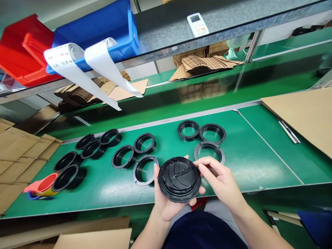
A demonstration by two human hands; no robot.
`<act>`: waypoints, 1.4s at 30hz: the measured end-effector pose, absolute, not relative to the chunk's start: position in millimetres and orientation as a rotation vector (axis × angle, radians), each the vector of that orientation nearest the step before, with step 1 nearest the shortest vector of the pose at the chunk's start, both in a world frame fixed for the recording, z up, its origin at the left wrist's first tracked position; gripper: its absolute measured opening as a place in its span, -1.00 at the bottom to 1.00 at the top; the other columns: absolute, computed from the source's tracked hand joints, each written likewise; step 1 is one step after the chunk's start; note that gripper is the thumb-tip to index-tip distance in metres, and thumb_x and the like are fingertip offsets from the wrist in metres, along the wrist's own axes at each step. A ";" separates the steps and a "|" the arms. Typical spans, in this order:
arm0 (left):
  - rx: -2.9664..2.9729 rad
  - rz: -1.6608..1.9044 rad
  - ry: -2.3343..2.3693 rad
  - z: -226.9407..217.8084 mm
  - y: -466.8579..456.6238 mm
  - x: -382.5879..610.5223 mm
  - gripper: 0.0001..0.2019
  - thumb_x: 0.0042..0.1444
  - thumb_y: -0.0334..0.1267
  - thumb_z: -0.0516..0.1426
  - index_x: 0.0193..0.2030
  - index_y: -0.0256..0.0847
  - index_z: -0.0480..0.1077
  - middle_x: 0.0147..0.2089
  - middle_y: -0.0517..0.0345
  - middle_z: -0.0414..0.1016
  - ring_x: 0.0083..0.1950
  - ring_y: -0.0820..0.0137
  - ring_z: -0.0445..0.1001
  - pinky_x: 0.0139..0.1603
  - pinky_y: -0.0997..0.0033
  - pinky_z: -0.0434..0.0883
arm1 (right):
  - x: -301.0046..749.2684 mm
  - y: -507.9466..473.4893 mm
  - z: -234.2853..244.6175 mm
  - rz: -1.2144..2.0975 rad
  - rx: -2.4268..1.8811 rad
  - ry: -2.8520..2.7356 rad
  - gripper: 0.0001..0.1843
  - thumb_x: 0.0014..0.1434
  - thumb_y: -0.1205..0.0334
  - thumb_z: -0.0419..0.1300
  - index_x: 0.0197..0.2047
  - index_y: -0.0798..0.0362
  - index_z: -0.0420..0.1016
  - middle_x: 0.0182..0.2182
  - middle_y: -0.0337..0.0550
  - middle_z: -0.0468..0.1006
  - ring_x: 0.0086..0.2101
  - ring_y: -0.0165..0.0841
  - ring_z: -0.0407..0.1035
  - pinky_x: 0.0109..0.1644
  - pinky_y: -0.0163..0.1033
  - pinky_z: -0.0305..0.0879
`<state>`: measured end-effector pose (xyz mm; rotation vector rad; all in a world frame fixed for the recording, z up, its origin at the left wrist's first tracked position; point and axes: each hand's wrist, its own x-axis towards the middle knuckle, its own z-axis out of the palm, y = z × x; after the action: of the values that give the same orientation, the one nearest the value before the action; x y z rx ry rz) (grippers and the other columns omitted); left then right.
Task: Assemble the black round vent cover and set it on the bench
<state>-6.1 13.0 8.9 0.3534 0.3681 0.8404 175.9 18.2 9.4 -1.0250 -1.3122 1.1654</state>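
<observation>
My left hand (163, 203) cups a round black plastic disc (179, 179) from below, over the front edge of the green table (259, 162). My right hand (220, 180) pinches the disc's right rim with its fingertips. The disc shows curved ribs and a centre bar. Just behind my hands lie two black rings, one (145, 169) to the left and one (209, 152) to the right.
Several more black rings lie on the table: a left cluster (90, 148), a pair at the back (201, 131). An orange tape dispenser (43, 185) sits at left. Cardboard sheets (308, 114) lie right and left. Red and blue bins (98, 27) and a remote (197, 24) rest on the shelf above.
</observation>
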 end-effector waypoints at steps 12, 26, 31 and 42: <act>0.157 0.768 0.283 7.2 12.9 -8.2 -0.05 0.05 0.57 -0.12 0.31 -0.16 0.29 0.18 -0.22 0.43 -0.11 -0.04 0.59 -0.40 0.44 0.45 | 176.0 20.0 5.2 1.225 -0.999 -1.299 -0.80 0.41 0.10 0.15 -0.12 -0.03 0.57 -0.11 -0.17 0.55 -0.08 -0.28 0.43 0.04 -0.26 0.34; 0.151 0.749 0.264 2.2 16.8 -10.0 -0.03 0.05 0.56 -0.09 0.34 -0.19 0.23 0.20 -0.25 0.41 -0.08 -0.08 0.58 -0.35 0.39 0.52 | 176.7 21.2 -4.2 1.233 -1.002 -1.311 -0.82 0.43 0.14 0.13 -0.11 -0.05 0.55 -0.11 -0.18 0.54 -0.06 -0.29 0.44 0.01 -0.27 0.35; 0.268 0.812 0.406 3.4 14.3 -11.7 -0.12 0.11 0.50 -0.08 0.39 -0.05 0.15 0.16 -0.25 0.44 -0.10 -0.11 0.58 -0.41 0.26 0.51 | 186.2 32.4 3.2 1.032 -0.930 -1.651 -0.89 0.38 0.27 0.20 -0.11 -0.04 0.57 -0.07 -0.15 0.51 -0.02 -0.25 0.37 0.09 -0.18 0.30; 0.426 0.958 0.805 18.2 13.9 -11.6 -0.21 0.18 0.31 0.11 0.43 -0.08 0.13 0.27 -0.05 0.38 0.22 -0.05 0.38 0.25 -0.01 0.31 | 182.5 62.7 44.6 0.338 -0.705 -2.782 -0.90 0.22 0.50 0.23 -0.29 0.15 0.41 -0.26 -0.09 0.40 -0.24 -0.21 0.24 -0.21 -0.15 0.35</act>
<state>-11.6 13.9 18.2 0.4261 0.8047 0.9579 182.5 62.7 44.6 -0.7045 -2.7819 0.3383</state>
